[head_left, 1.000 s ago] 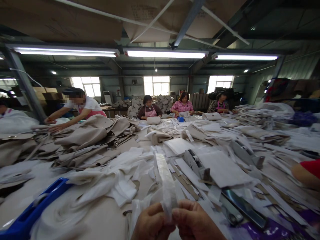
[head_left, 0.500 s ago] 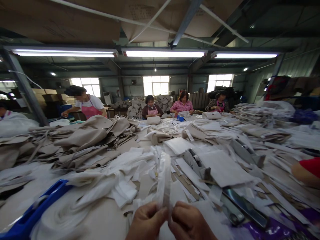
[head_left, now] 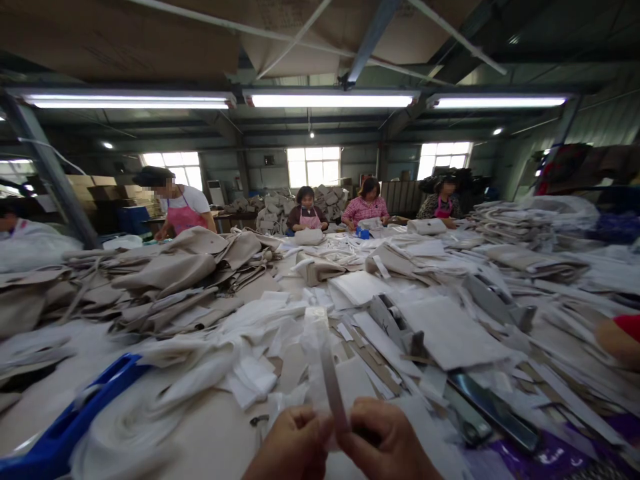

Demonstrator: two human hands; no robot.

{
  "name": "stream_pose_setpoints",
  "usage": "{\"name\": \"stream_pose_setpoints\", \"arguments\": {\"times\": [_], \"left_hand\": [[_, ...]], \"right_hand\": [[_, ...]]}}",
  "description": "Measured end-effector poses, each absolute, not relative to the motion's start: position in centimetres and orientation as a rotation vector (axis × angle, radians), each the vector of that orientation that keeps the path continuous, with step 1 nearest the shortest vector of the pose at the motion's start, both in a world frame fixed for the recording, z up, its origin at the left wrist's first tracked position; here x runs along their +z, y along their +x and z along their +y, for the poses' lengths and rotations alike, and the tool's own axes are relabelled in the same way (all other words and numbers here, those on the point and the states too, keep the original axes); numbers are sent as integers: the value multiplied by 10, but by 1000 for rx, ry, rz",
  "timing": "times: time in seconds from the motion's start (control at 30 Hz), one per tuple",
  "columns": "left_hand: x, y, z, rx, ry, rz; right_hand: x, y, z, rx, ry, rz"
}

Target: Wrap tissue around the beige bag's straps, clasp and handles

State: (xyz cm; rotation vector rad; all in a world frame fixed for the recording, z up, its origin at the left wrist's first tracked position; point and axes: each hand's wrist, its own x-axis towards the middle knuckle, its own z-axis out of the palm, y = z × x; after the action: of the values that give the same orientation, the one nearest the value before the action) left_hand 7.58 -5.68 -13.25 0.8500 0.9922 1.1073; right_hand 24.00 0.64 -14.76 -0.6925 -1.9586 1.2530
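Note:
Both of my hands are low in the middle of the head view, close together. My left hand (head_left: pixel 296 441) pinches the edge of a pale, translucent film-like strip (head_left: pixel 315 333), which stands up from the fingers. My right hand (head_left: pixel 383 437) is closed on the lower end of a narrow taupe strip (head_left: pixel 330 380), which curves up along the film. Whether the two strips are joined at the top is hard to tell. White sheets and scraps lie on the table just beyond my fingers.
A blue tape dispenser (head_left: pixel 75 413) and a coil of white padding (head_left: pixel 125 427) lie left. Grey dispensers (head_left: pixel 395 323) and a dark metal tool (head_left: pixel 493 407) lie right. Taupe fabric pieces (head_left: pixel 170 273) are heaped at left. Several co-workers sit or stand beyond; an arm (head_left: pixel 617 340) shows at right.
The taupe strip now shows apart from the pale film along its lower part, drawn toward my right hand. My hands have spread slightly, and the view has shifted a little.

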Motion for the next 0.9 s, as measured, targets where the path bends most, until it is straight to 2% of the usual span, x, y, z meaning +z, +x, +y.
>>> {"name": "stream_pose_setpoints", "arguments": {"times": [0.1, 0.17, 0.2, 0.27, 0.37, 0.43, 0.5, 0.57, 0.67, 0.73, 0.8, 0.87, 0.9], "left_hand": [[-141, 75, -52, 1120, 584, 885], [-144, 75, -50, 1118, 557, 874], [-144, 75, -50, 1135, 577, 894], [-141, 74, -52, 1210, 723, 985], [-131, 76, -57, 1309, 1208, 1166], [-126, 78, -59, 1307, 1512, 1206], [-124, 79, -61, 1296, 1680, 1212], [-124, 78, -61, 1274, 1735, 1242], [-128, 75, -60, 1162, 1512, 1168], [-131, 74, -58, 1133, 1135, 1063], [-136, 75, -55, 1175, 769, 985], [-140, 77, -53, 1219, 575, 942], [-141, 78, -52, 1236, 553, 937]], "right_hand": [[-154, 237, 7, 540, -407, -2131], [-157, 236, 8, 319, -321, -2101], [-157, 237, 8, 337, -307, -2098], [-153, 240, 10, 675, -361, -2098], [-143, 245, 12, 1637, -561, -1825], [-138, 244, 13, 2118, -676, -1462], [-134, 242, 14, 2314, -752, -1182], [-132, 239, 13, 2332, -818, -1093], [-131, 238, 10, 2063, -890, -1388], [-135, 239, 8, 1581, -803, -1795], [-142, 239, 8, 947, -568, -2101], [-148, 239, 8, 417, -368, -2196], [-150, 240, 9, 276, -309, -2199]]}}
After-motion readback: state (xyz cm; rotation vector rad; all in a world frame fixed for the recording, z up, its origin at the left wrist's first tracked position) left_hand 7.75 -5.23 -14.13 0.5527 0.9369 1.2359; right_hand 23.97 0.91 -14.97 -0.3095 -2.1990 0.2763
